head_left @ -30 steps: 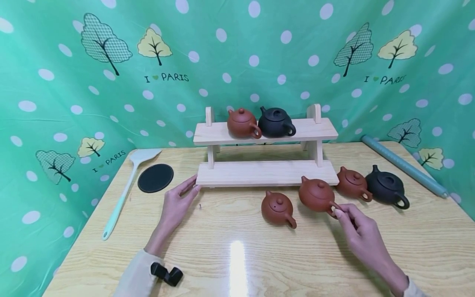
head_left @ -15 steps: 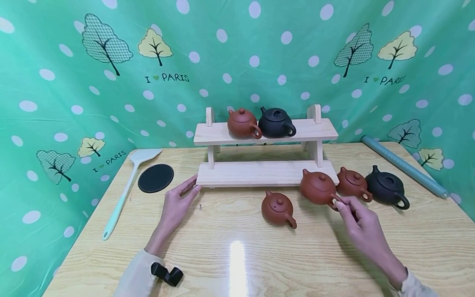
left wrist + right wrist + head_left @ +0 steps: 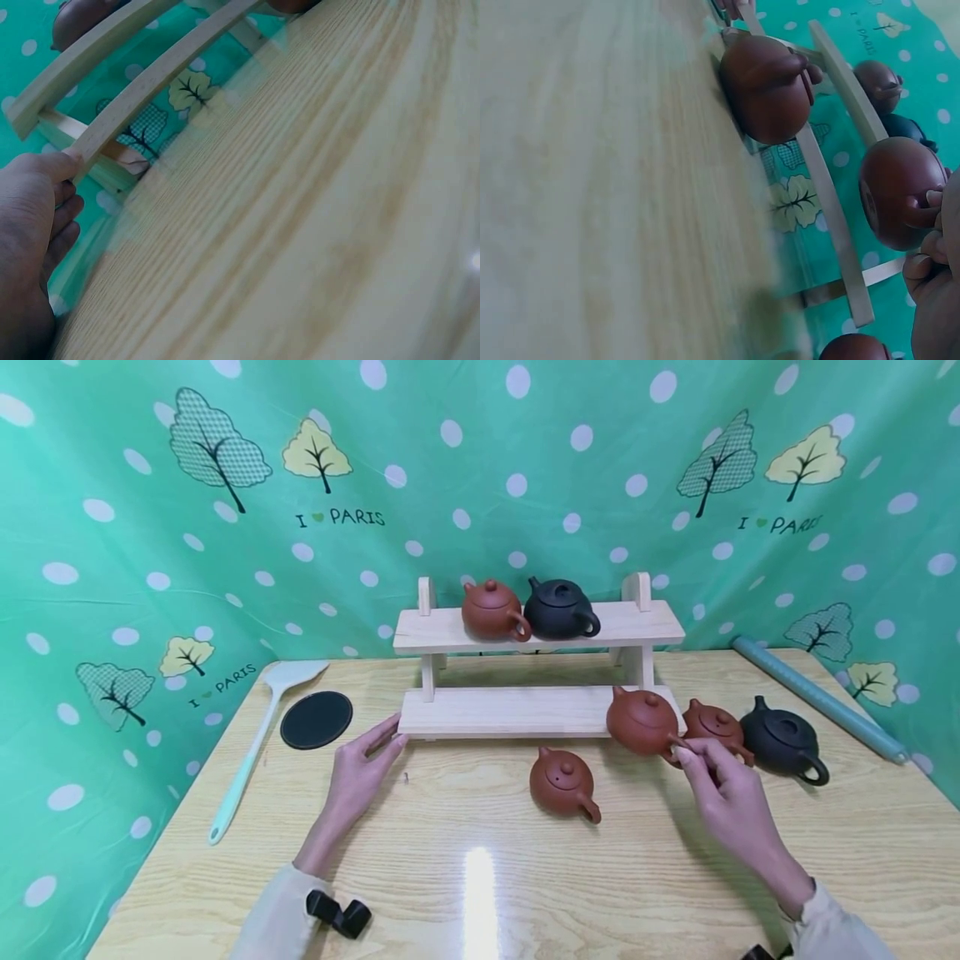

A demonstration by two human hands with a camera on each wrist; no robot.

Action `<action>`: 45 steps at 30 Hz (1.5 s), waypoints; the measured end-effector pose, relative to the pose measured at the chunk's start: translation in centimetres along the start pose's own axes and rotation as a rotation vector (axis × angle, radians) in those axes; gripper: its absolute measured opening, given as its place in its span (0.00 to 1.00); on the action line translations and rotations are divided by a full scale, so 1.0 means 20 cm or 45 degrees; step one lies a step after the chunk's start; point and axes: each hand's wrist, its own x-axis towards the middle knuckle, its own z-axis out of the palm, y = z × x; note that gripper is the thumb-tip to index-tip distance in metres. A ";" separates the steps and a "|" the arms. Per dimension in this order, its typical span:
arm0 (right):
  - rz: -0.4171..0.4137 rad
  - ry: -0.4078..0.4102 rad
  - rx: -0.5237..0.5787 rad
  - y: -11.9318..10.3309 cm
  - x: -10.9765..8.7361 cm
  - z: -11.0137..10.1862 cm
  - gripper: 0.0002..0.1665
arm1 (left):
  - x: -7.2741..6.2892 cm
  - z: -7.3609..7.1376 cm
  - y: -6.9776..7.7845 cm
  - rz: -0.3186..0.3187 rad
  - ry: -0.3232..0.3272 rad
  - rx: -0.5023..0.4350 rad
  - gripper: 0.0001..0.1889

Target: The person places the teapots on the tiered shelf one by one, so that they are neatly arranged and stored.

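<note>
My right hand [image 3: 733,802] pinches the handle of a reddish-brown teapot [image 3: 641,723], held in front of and over the right end of a two-tier wooden rack's lower shelf [image 3: 502,712]. In the right wrist view this teapot [image 3: 896,184] appears raised off the table, its base showing. My left hand [image 3: 362,775] grips the left end of the lower shelf; the left wrist view shows the thumb on the board [image 3: 154,84] and fingers curled beneath. On the upper shelf stand a brown teapot [image 3: 491,612] and a black teapot [image 3: 558,612].
Another brown teapot [image 3: 562,785] sits on the table before the rack. To the right stand a brown teapot [image 3: 711,727] and a black teapot [image 3: 780,739], with a teal roll [image 3: 817,697] behind. At left lie a pale-green spatula [image 3: 255,756] and a black round mat [image 3: 317,720].
My right hand has moved the brown teapot upward and away from me, from before the lower shelf's front edge to over its right end. The left hand has stayed on the rack.
</note>
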 end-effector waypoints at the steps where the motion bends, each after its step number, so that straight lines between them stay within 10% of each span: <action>1: -0.002 0.000 0.002 0.00 0.01 0.00 0.08 | 0.00 0.00 0.00 -0.001 -0.001 0.002 0.22; 45: 0.042 0.038 0.011 -0.03 0.29 -0.02 0.09 | 0.00 0.00 0.00 -0.014 -0.006 0.001 0.22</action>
